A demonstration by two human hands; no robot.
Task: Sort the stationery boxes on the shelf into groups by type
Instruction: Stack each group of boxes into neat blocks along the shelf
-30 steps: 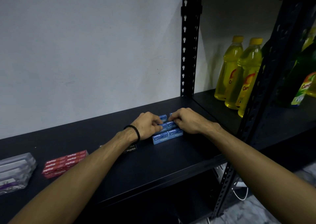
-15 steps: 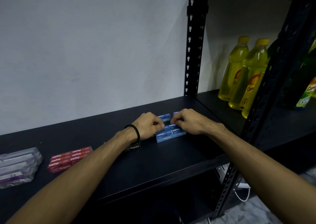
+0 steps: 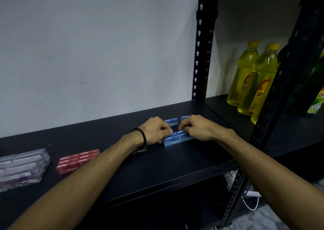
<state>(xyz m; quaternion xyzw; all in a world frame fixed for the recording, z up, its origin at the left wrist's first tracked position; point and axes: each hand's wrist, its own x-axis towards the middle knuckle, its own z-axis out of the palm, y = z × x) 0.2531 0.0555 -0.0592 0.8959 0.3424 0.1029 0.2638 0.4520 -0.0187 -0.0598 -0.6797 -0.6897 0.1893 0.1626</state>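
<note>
Blue boxes [image 3: 171, 140] — my left hand [image 3: 156, 130] and right hand [image 3: 198, 128] each pinch one, squaring the group; red boxes [image 3: 78, 160] sit sorted at nine o'clock.

One view only, from the head, looking forward and down onto the black shelf [image 3: 157, 170] at arm's reach; both forearms run up from the bottom edge toward the shelf's middle, with the wall filling the frame above it. The upright post [image 3: 203, 54] stands right of centre; beyond it the next bay shows, bent by the wide lens.
</note>
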